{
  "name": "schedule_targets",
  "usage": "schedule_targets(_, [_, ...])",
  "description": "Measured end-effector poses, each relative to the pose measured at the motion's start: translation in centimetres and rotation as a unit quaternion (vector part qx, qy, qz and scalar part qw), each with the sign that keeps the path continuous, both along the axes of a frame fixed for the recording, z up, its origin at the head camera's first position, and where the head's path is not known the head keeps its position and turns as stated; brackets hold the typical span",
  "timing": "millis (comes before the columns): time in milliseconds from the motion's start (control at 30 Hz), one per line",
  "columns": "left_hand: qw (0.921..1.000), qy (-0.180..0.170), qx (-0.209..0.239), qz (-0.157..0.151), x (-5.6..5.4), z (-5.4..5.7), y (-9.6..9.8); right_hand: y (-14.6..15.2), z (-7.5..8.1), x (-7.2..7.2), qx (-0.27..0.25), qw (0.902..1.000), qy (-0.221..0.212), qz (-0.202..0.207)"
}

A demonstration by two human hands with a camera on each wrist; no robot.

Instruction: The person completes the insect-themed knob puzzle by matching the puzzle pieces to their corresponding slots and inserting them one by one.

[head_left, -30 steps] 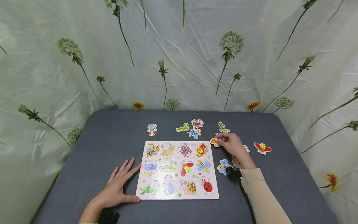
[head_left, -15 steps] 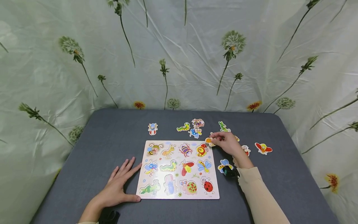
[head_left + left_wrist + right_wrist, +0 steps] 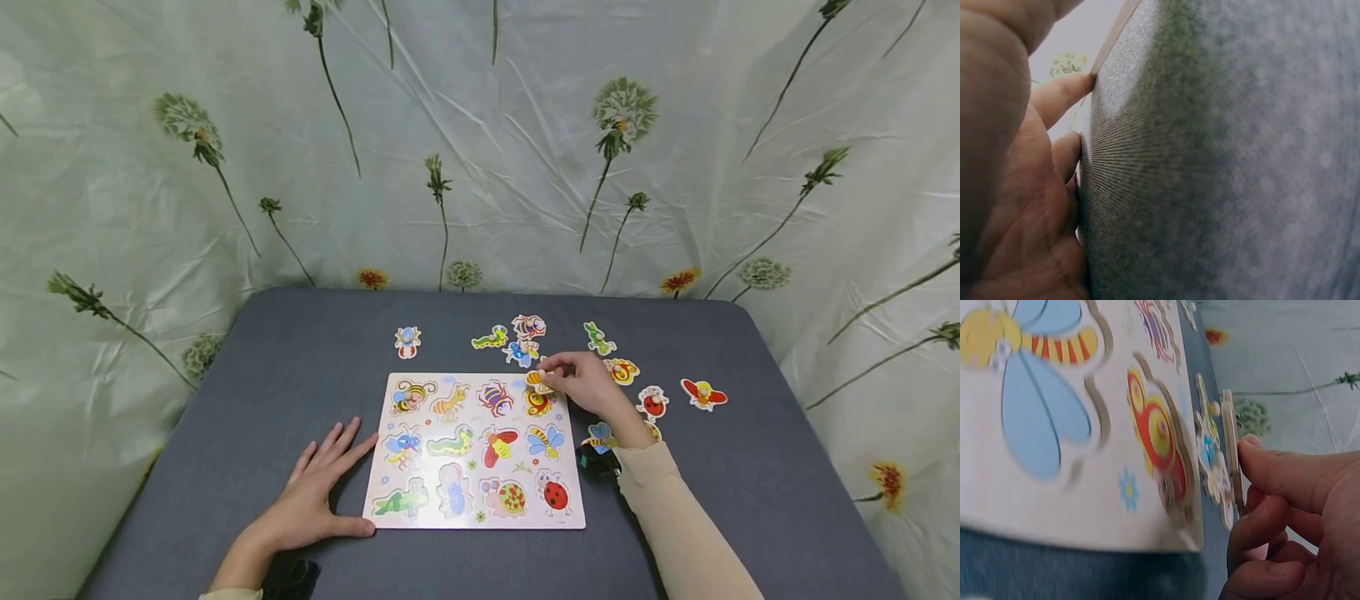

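A pale wooden insect puzzle board point(image 3: 517, 523) lies flat on the table. My left hand point(image 3: 318, 492) rests at its left side, fingers spread and fairly straight, with index fingertip and thumb tip at the board's edge. Over the board's top right corner, my right hand point(image 3: 588, 385) pinches a yellow-and-orange striped puzzle piece point(image 3: 536, 382) between thumb and fingers. That piece partly covers the red-and-yellow butterfly recess point(image 3: 538, 405). In the right wrist view, the held piece point(image 3: 1232, 447) shows edge-on, standing nearly upright; its printed face is hidden there.
Behind the board lie a caterpillar piece point(image 3: 490, 337), a spider piece point(image 3: 529, 327), a blue insect piece point(image 3: 521, 352) and a blue-and-red bug piece point(image 3: 407, 342). Rightward are grasshopper point(image 3: 599, 339), butterfly point(image 3: 622, 371), ladybug point(image 3: 652, 402), red-winged point(image 3: 703, 394) and blue-winged point(image 3: 600, 436) pieces.
My right hand has moved left with the striped piece, from beside the board to over its top right corner. The butterfly and ladybug pieces have come into view. My left hand stays put.
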State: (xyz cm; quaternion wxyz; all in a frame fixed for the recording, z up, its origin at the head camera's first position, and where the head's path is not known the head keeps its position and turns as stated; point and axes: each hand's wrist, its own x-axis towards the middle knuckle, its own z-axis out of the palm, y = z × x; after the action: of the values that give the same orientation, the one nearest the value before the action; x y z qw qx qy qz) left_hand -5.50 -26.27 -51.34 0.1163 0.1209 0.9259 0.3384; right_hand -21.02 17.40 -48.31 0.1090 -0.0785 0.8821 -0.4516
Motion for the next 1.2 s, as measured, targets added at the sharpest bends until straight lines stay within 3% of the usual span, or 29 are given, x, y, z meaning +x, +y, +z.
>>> schedule_targets(500, [0.9999,-0.002,-0.013,0.004,0.1,0.1,0.0,-5.0,0.6,0.6,-0.018,0.9988,-0.014,0.043])
schedule_targets(733, [0.9998,-0.007,-0.017,0.005,-0.1,0.3,0.1,-6.7,0.5,0.9,-0.029,0.9982,-0.039,0.035])
schedule_targets(1200, [0.9998,-0.004,-0.015,0.008,0.2,0.3,0.1,-9.2,0.1,1.3,-0.025,0.9977,-0.034,0.052])
